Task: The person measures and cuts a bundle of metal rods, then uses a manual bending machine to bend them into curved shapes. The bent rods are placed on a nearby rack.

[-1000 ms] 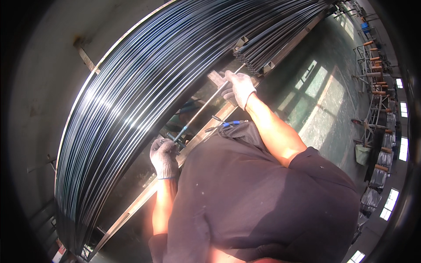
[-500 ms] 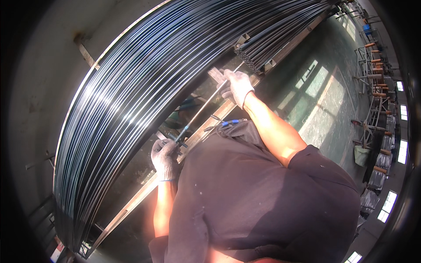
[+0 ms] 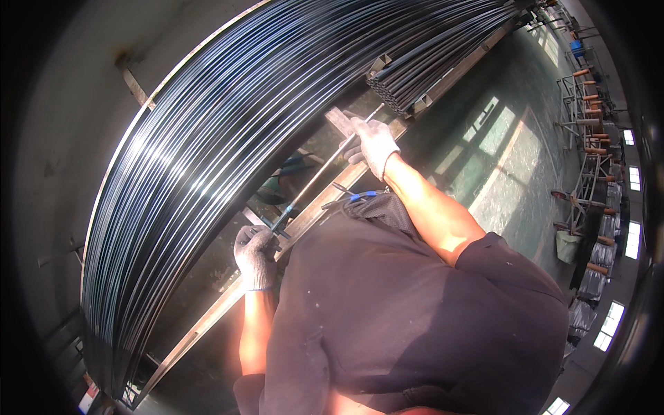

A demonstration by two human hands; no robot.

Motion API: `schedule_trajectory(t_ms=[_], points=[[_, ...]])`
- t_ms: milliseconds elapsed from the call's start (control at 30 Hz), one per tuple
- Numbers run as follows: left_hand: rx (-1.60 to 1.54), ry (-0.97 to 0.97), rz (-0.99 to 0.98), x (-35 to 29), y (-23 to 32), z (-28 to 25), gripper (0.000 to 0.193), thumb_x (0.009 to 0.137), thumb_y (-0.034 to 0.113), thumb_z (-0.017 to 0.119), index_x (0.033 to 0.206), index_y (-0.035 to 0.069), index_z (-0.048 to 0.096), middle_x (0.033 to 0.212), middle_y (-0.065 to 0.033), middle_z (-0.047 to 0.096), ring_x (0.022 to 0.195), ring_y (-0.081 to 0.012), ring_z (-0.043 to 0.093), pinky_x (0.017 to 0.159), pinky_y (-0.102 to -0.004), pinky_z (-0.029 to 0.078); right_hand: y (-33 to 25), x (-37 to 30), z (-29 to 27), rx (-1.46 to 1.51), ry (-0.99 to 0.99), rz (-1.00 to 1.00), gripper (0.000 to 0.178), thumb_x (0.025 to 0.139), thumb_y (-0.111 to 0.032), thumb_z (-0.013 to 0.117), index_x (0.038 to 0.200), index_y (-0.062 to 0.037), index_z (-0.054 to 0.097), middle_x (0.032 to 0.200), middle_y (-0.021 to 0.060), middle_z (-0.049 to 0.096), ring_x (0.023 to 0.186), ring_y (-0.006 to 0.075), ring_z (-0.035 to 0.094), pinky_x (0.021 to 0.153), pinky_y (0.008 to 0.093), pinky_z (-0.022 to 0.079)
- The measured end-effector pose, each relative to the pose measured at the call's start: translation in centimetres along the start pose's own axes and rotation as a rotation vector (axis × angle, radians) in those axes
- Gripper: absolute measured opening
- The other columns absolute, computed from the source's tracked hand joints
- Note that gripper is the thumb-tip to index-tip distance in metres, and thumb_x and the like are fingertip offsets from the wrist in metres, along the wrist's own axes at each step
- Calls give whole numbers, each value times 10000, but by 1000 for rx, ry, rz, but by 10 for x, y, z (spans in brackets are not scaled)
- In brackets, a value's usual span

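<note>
A long thin metal rod [image 3: 319,175] slants up and right between my two gloved hands. My left hand [image 3: 256,259] is closed round the dark crosswise handle [image 3: 279,228] at the rod's lower end. The fingers of my right hand [image 3: 377,146] are wrapped round the rod near its upper end. Its tip shows just past that hand, close to the open ends of a bundle of dark tubes [image 3: 392,95]. Whether the tip touches a tube, I cannot tell. A small light-blue band [image 3: 289,208] sits on the rod by the handle.
Many long shiny dark tubes [image 3: 200,159] lie on a rack at left. A metal rail [image 3: 200,328] runs along my side, with an upright bracket [image 3: 379,65] by the bundle. A dark bag [image 3: 379,209] hangs at my front. Wheeled frames [image 3: 588,173] stand at far right.
My left hand has shifted a little down and left with the handle. The rod's tip has drawn back slightly from the tube ends. My right hand stays in nearly the same place.
</note>
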State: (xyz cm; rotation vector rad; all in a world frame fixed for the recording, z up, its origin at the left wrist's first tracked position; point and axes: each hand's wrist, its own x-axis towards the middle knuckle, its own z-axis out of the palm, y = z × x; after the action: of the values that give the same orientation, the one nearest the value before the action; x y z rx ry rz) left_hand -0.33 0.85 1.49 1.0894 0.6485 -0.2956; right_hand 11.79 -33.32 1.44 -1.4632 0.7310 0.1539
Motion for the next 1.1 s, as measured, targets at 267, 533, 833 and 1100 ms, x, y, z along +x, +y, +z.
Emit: schedule_trajectory(t_ms=[267, 533, 833, 1100], points=[[-16, -20, 166, 10, 15, 26, 242, 843, -66, 709, 761, 81, 534, 765, -61, 600, 607, -180, 568, 567, -299, 500, -11, 4, -7, 78, 71, -6, 377, 1063, -382, 676, 1049, -5, 688, 848, 204, 786, 540, 215, 707, 466, 318, 543], [-7, -17, -19, -9, -10, 2, 114, 870, 5, 714, 831, 38, 612, 798, -89, 666, 614, -167, 600, 565, -282, 502, 3, -13, -11, 45, 24, -31, 379, 1083, -364, 655, 1124, 12, 679, 878, 201, 796, 580, 241, 731, 518, 324, 592], [5, -61, 181, 2, 9, 21, 168, 826, -89, 718, 822, 32, 601, 814, -83, 638, 638, -155, 563, 572, -307, 480, -7, -10, -14, 98, 106, -49, 391, 1071, -362, 688, 1079, 29, 688, 846, 201, 774, 570, 236, 720, 501, 320, 589], [50, 28, -56, -21, -3, 5, 151, 859, -12, 715, 803, 69, 599, 786, -74, 646, 589, -150, 546, 515, -284, 419, 4, -25, -17, 27, 13, -10, 406, 1135, -359, 635, 1123, 43, 684, 876, 209, 791, 604, 263, 756, 522, 315, 605]])
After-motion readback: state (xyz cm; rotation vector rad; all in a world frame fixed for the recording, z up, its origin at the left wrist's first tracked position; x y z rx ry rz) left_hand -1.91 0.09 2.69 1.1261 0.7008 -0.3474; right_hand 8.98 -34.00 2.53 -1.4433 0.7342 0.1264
